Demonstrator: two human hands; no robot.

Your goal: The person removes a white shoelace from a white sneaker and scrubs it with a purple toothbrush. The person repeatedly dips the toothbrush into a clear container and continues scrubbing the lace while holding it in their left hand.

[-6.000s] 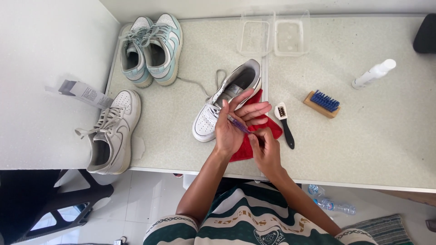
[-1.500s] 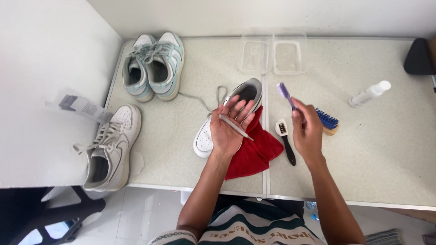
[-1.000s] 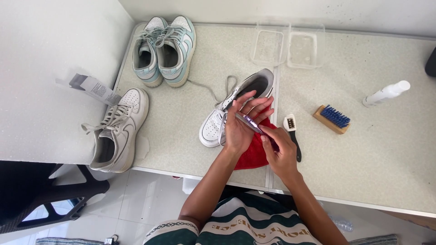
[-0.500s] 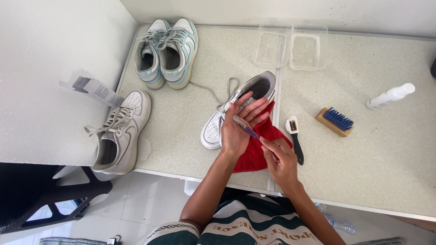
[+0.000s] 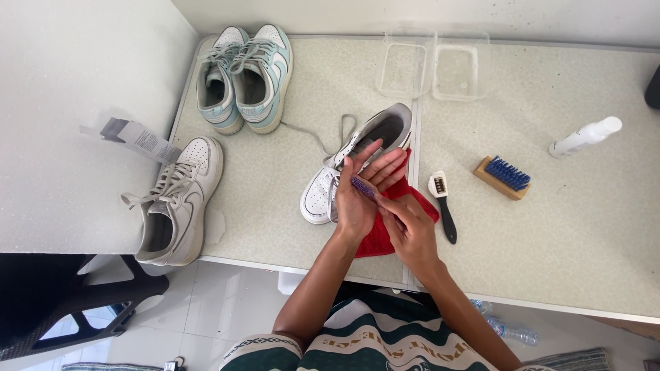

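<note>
Your left hand (image 5: 357, 196) lies flat-open on the sneaker (image 5: 357, 161); your right fingers (image 5: 395, 209) pinch the purple brush (image 5: 363, 187) across it.

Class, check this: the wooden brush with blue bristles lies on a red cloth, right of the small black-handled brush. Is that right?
Not quite. The wooden brush with blue bristles lies on the bare speckled tabletop, not on the red cloth; it is right of the small black-handled brush. The head view shows this.

White-and-grey sneaker (image 5: 357, 161) on a red cloth (image 5: 385, 223); purple brush (image 5: 363, 187). Pale-blue-and-white pair (image 5: 244, 75), another white sneaker (image 5: 175, 199). Wooden brush (image 5: 503, 177) has blue bristles; small brush (image 5: 443, 206), black handle. Speckled off-white counter (image 5: 550, 227). White bottle (image 5: 584, 136).
</note>
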